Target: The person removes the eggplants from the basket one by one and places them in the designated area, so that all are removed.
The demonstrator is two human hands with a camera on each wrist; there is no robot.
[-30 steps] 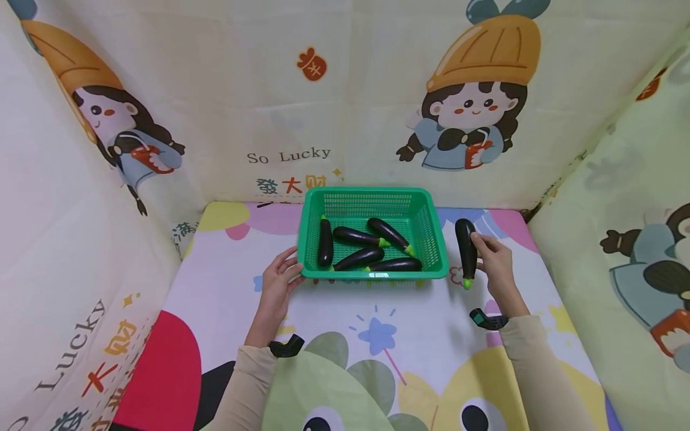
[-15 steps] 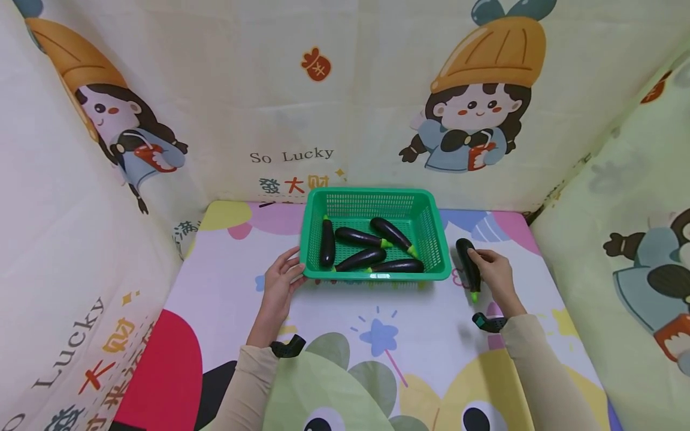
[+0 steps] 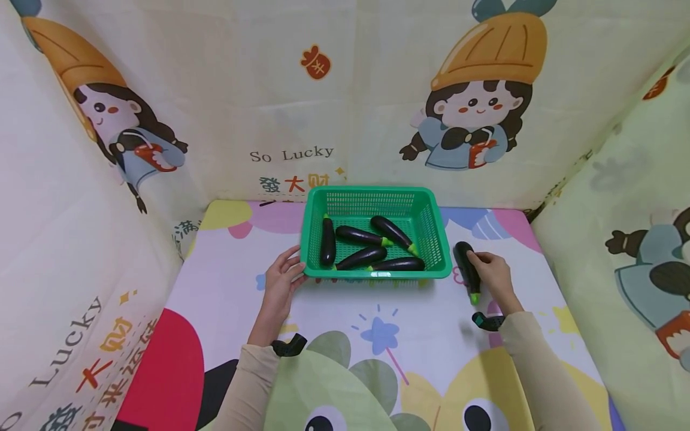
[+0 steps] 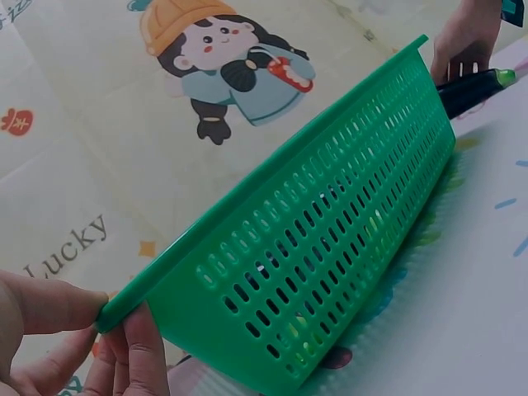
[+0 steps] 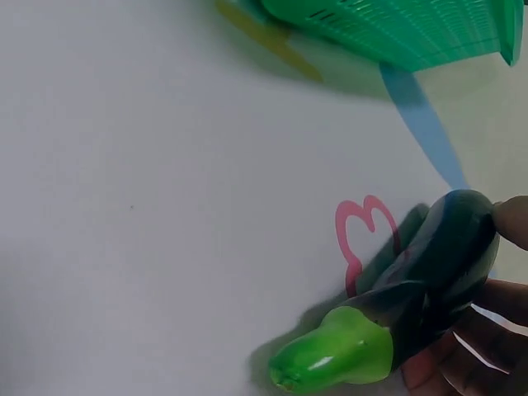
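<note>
a slim, glossy, dark purple eggplant with a bright green cap (image 3: pixel 467 272) is located right of, and apart from, the basket, capped end toward the person; whether it touches the table is not determinable; the right hand (image 3: pixel 496 276) grips it, thumb on the near side, fingers around the far side; the rectangular green plastic basket with slotted walls (image 3: pixel 375 275) contains five glossy dark purple eggplants with green caps (image 3: pixel 357 235), all lying down, one along its left wall; the left hand (image 3: pixel 280 282) pinches the basket's rim at the near left corner, thumb above, fingers beneath; the basket is on a flat table with a colourful cartoon print (image 3: pixel 334 308); behind the basket rises a cream cloth wall with printed figures (image 3: pixel 226 102); nearer the person than the basket, beige sleeves (image 3: pixel 544 371) and black wrist devices (image 3: pixel 289 345) are noted on both arms.
</note>
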